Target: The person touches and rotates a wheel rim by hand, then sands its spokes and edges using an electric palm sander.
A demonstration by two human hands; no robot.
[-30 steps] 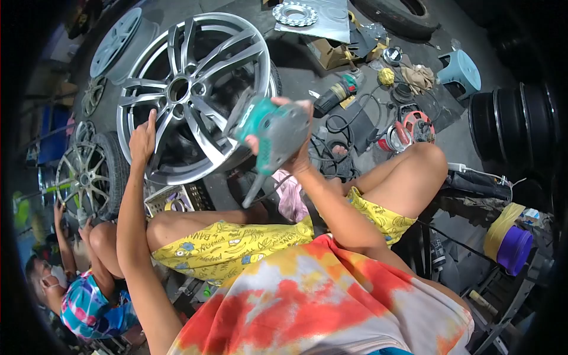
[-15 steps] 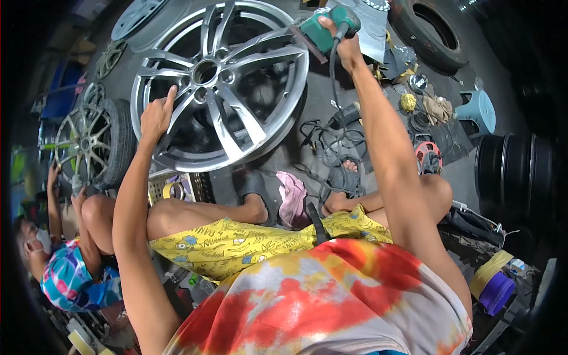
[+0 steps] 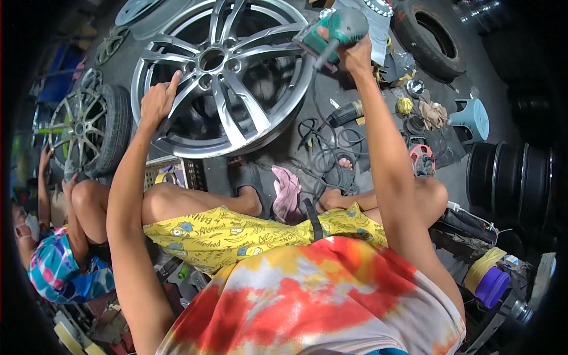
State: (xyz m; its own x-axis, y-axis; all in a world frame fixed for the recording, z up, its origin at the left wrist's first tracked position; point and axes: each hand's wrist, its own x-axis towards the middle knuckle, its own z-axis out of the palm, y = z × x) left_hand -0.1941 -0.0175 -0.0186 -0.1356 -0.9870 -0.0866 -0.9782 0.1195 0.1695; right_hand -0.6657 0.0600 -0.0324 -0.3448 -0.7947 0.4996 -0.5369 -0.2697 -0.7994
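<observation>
A silver alloy wheel rim (image 3: 239, 133) with twin spokes lies tilted in front of me. My left hand (image 3: 157, 102) is closed on a spoke at the rim's left side, its index finger stretched toward the hub; the thumb is hidden. Gripped in my right hand (image 3: 356, 54) is a green electric sander (image 3: 340, 29), at the rim's upper right edge. Its pad is against or very near a spoke's outer end; contact cannot be made out. A dark cord hangs from the sander toward the floor.
On the left, another person (image 3: 68, 260) works at a spoked wheel with a tyre (image 3: 115, 133). A pink cloth (image 3: 286, 192) and tangled cords (image 3: 331, 139) lie by my feet. To the right are a blue stool (image 3: 471, 120), a loose tyre (image 3: 429, 38) and dark wheels (image 3: 503, 177).
The sander and its cord look more blurred now. The view has shifted slightly, so the rim appears higher and a little farther right. Both hands keep their holds.
</observation>
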